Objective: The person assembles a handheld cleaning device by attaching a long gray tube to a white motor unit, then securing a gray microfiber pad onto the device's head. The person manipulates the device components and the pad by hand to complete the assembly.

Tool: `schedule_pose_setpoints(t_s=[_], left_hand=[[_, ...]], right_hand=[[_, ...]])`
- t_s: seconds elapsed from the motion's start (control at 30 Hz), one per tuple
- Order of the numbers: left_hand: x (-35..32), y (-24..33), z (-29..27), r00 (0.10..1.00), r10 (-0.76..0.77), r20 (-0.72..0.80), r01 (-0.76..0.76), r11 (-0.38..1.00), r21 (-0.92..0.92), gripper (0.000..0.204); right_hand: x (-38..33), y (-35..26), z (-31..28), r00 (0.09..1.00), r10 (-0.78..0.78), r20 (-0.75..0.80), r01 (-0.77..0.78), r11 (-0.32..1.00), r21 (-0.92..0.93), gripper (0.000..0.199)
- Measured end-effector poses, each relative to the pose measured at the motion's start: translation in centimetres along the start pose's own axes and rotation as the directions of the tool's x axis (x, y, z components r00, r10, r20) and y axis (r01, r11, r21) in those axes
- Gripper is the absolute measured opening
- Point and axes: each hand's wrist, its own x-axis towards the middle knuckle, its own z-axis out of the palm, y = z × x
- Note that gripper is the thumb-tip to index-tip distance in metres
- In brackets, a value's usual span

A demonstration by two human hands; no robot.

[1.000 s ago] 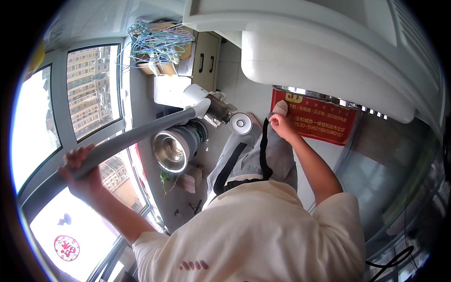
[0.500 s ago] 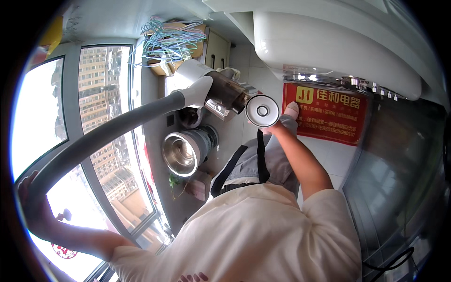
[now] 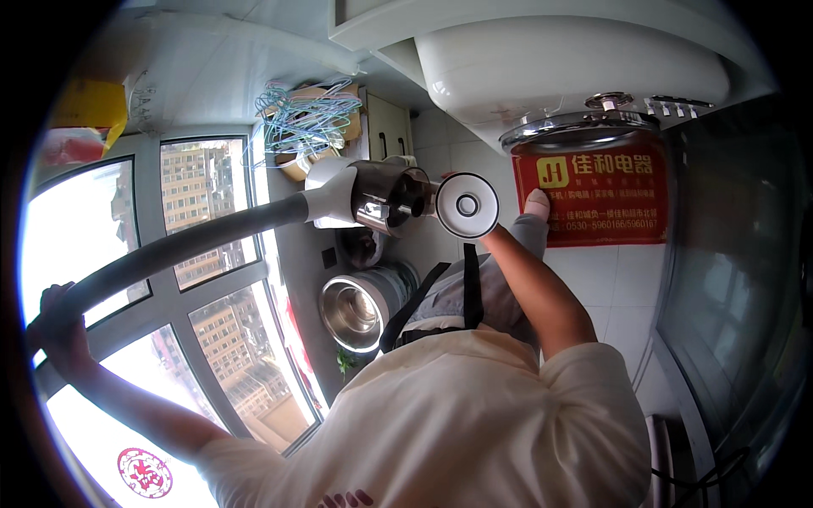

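My left hand (image 3: 66, 326), at the far left, is closed round the long grey tube (image 3: 212, 229) of what looks like a cordless vacuum cleaner. The tube runs rightward to a white body (image 3: 330, 193) with a brownish see-through chamber (image 3: 381, 199). The chamber's round end faces right, toward a white disc-shaped part (image 3: 467, 222) with dark concentric rings. My right hand (image 3: 493, 239) holds this part from behind and below; most of its fingers are hidden. Disc and chamber end lie very close together, and I cannot tell whether they touch.
Windows (image 3: 212, 254) line the left side. A steel-rimmed round tub (image 3: 351, 313) stands below the vacuum body. Tangled wire hangers (image 3: 309, 118) lie on boxes beyond it. A red mat (image 3: 593, 199) covers floor near my foot, below a white basin (image 3: 567, 68). A glass panel (image 3: 728, 279) stands at right.
My view has shifted. The vacuum body has swung lower, its chamber end turning more squarely toward the disc. The disc has moved slightly left; both hands keep their holds.
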Motion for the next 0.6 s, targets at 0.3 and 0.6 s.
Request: schedule_pose_setpoints(t_s=[0.3, 0.6], left_hand=[[1.6, -2.4, 7.0, 0.843, -0.187, 0.505, 0.431, -0.326, -0.841, 0.023], [-0.2, -11.8, 17.7, 0.83, -0.048, 0.555, 0.526, -0.259, -0.81, 0.038]], right_hand=[[-5.9, -10.0, -2.3, 0.988, -0.154, -0.021, 0.101, 0.741, -0.664, 0.032], [-9.4, -20.3, -4.1, 0.972, -0.23, -0.044, 0.086, 0.525, -0.847, 0.031]])
